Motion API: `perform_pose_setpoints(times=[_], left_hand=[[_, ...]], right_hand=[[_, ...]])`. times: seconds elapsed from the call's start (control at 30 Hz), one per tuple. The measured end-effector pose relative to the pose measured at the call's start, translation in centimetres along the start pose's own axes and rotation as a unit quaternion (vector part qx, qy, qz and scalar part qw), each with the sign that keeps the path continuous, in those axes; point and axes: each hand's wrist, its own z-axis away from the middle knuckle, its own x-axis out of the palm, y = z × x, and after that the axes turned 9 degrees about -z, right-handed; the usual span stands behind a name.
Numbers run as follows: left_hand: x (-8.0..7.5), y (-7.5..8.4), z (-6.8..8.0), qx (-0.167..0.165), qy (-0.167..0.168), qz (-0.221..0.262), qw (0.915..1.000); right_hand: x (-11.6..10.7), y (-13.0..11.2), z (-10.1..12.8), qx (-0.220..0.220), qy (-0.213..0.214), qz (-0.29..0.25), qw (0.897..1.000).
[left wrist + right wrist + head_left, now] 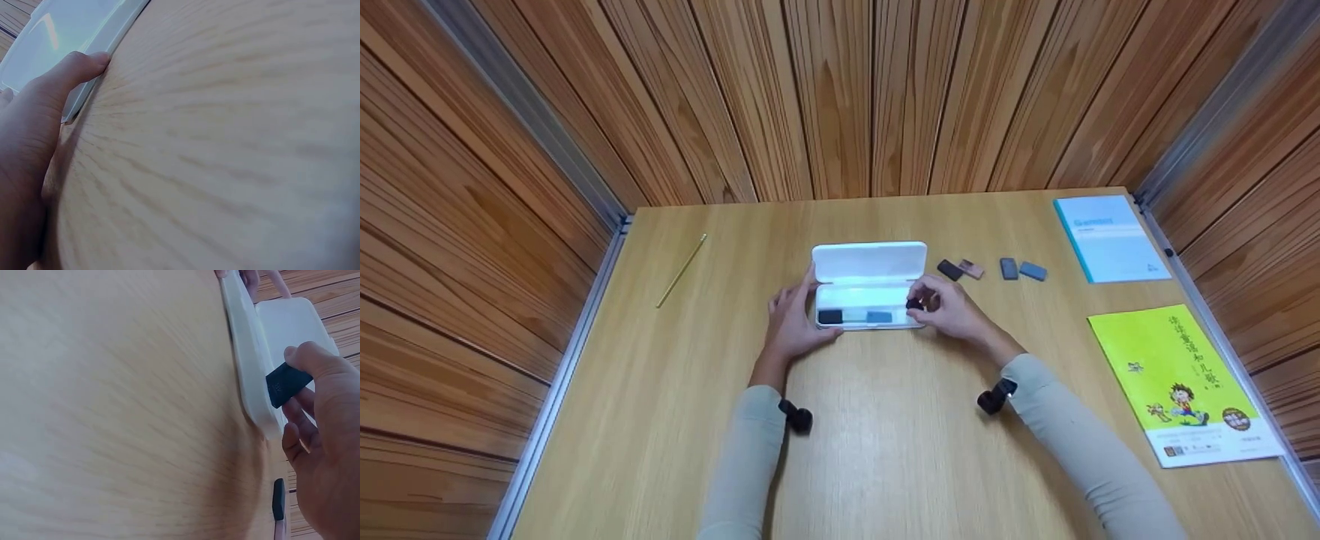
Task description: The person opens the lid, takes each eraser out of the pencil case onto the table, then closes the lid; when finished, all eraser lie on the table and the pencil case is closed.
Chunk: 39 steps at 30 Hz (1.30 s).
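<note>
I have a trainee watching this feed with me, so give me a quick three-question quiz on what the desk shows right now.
1. True or false: the white case lies open, lid up.
2. What does the right hand pinch? A) a yellow pencil B) a small black block C) the green book
3. How many small blocks lie loose on the desk to the right of the case?

Key:
1. True; the left hand rests at its left end, thumb touching the rim.
2. B; it is held at the case's right end.
3. Four: black, pinkish, dark grey, blue-grey.
</note>
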Motion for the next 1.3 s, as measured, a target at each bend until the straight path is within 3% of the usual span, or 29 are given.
perform_pose_setpoints(times=[0.53, 1.3], left_hand=[[0.1, -0.1, 0.0, 0.006, 0.004, -0.005, 1.0], [0.0, 0.0, 0.0, 0.004, -0.003, -0.011, 0.9999]], right_hand=[[-1.8, -0.2, 0.8, -0.001, 0.029, 0.001, 1.0], [-7.4, 2.1, 3.3, 0.04, 0.085, 0.03, 0.995]])
